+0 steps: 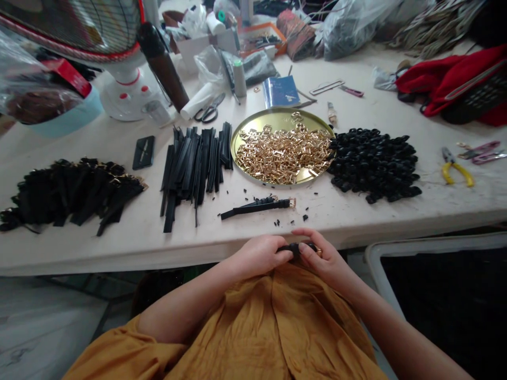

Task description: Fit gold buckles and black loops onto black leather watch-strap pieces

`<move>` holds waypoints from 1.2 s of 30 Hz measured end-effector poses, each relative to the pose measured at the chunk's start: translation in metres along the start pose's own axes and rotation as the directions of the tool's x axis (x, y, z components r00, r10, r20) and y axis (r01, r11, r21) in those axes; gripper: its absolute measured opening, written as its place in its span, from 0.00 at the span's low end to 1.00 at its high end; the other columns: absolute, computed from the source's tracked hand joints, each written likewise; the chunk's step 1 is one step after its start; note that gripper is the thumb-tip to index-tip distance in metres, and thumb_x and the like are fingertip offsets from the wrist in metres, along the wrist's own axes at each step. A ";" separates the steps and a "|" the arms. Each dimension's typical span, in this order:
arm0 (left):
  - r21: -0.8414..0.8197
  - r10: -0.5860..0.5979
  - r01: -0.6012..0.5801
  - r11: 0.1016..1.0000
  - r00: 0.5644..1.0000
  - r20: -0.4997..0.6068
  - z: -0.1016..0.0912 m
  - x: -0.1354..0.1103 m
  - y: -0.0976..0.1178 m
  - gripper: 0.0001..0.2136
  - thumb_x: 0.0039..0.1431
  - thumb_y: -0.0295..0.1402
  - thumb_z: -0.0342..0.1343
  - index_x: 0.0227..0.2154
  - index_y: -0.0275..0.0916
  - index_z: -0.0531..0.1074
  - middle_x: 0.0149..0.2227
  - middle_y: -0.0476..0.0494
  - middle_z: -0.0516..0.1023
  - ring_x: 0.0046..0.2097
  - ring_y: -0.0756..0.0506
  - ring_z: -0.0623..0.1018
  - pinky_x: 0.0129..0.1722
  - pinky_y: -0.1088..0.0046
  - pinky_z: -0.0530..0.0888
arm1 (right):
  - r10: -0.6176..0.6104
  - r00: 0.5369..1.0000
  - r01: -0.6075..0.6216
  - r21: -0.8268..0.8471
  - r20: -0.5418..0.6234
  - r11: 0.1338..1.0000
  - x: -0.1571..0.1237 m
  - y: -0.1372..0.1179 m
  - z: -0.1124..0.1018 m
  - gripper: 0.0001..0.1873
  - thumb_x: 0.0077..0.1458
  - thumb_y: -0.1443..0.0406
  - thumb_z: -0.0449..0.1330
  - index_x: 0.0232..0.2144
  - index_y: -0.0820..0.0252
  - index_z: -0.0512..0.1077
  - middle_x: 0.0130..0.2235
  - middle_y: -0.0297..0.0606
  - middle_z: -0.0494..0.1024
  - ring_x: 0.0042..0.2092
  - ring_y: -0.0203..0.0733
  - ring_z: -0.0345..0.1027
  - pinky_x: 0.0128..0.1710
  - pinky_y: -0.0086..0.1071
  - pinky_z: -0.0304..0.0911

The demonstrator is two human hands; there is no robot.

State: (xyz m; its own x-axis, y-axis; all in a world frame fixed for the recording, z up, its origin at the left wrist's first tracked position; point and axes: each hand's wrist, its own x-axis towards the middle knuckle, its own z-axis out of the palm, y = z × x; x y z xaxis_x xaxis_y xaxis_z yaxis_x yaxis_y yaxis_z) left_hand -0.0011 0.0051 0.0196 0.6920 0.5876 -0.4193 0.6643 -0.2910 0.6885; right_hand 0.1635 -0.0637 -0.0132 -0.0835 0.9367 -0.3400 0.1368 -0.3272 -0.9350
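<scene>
Both hands meet just below the table's front edge, over my mustard-yellow top. My left hand (261, 255) and my right hand (320, 257) are closed on one short black strap piece (295, 248), with a glint of gold at the right fingers. On the table just beyond them lies a finished black strap with a gold buckle (257, 206). Farther back stands a round gold tray (312, 177) full of gold buckles (283, 153).
Black strap strips (196, 163) lie left of the tray, a heap of buckled straps (71, 190) far left, a pile of black loops (374, 161) on the right. Yellow pliers (455, 169), scissors (209, 110), a fan base (127, 92), a phone (143, 152) and red cloth (443, 79) lie around.
</scene>
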 end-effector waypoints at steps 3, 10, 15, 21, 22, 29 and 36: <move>-0.116 -0.002 0.013 0.993 0.996 0.092 -0.003 -0.004 0.000 0.12 0.54 0.38 0.46 0.26 0.35 0.70 0.23 0.48 0.72 0.24 0.51 0.68 0.22 0.77 0.59 | -0.015 0.999 0.016 -0.008 0.037 1.000 -0.001 0.001 0.000 0.20 0.54 0.56 0.50 0.47 0.59 0.60 0.22 0.26 0.59 0.21 0.31 0.53 0.19 0.25 0.50; -0.384 -0.015 0.103 0.918 0.974 0.225 -0.002 -0.012 0.001 0.16 0.57 0.41 0.42 0.25 0.35 0.67 0.26 0.47 0.74 0.23 0.53 0.70 0.23 0.79 0.65 | -0.138 0.984 0.160 -0.212 0.112 0.964 -0.009 -0.006 -0.005 0.17 0.55 0.60 0.50 0.47 0.58 0.62 0.32 0.36 0.71 0.32 0.37 0.66 0.29 0.29 0.62; -0.306 -0.011 0.085 0.948 0.972 0.235 0.007 -0.011 0.006 0.15 0.57 0.38 0.42 0.24 0.35 0.68 0.25 0.47 0.74 0.25 0.51 0.72 0.26 0.78 0.66 | -0.118 0.954 0.202 -0.302 0.276 0.932 -0.015 -0.010 -0.010 0.18 0.57 0.63 0.48 0.50 0.56 0.60 0.37 0.38 0.75 0.37 0.40 0.69 0.37 0.33 0.64; -0.313 -0.009 0.062 0.948 0.986 0.168 0.003 -0.012 0.008 0.14 0.58 0.36 0.42 0.24 0.36 0.67 0.24 0.47 0.73 0.26 0.51 0.72 0.27 0.77 0.66 | -0.125 0.980 0.159 -0.232 0.158 0.960 -0.012 -0.002 -0.008 0.19 0.56 0.61 0.48 0.50 0.57 0.60 0.34 0.36 0.72 0.33 0.38 0.67 0.31 0.29 0.63; -0.377 -0.006 0.074 0.923 0.984 0.179 0.002 -0.012 0.007 0.13 0.58 0.37 0.42 0.26 0.36 0.67 0.25 0.48 0.73 0.26 0.51 0.72 0.27 0.77 0.66 | -0.119 0.983 0.145 -0.195 0.137 0.970 -0.012 -0.001 -0.008 0.19 0.57 0.60 0.48 0.50 0.57 0.60 0.33 0.35 0.71 0.32 0.37 0.66 0.29 0.28 0.62; -0.671 -0.017 0.190 0.717 0.967 0.256 0.008 -0.002 -0.005 0.11 0.54 0.37 0.49 0.25 0.34 0.67 0.25 0.48 0.73 0.24 0.53 0.71 0.26 0.77 0.68 | -0.105 0.985 0.122 -0.125 0.133 0.985 -0.010 -0.003 -0.007 0.19 0.56 0.59 0.49 0.50 0.57 0.60 0.32 0.34 0.69 0.28 0.35 0.62 0.27 0.27 0.59; -0.692 -0.068 0.222 0.687 0.968 0.243 0.004 -0.002 -0.005 0.09 0.51 0.35 0.52 0.30 0.34 0.70 0.26 0.47 0.74 0.29 0.51 0.74 0.30 0.76 0.69 | -0.152 0.986 0.165 -0.270 0.066 0.949 -0.005 -0.002 -0.005 0.20 0.57 0.59 0.47 0.50 0.59 0.60 0.34 0.38 0.73 0.33 0.39 0.67 0.32 0.31 0.63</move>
State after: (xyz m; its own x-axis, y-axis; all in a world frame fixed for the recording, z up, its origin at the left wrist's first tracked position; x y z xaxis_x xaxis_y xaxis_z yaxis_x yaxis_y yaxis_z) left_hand -0.0051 0.0025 0.0144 0.6934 0.4049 -0.5961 0.4140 0.4533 0.7894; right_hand 0.1688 -0.0675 -0.0088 -0.1683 0.9653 -0.1995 0.3824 -0.1226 -0.9158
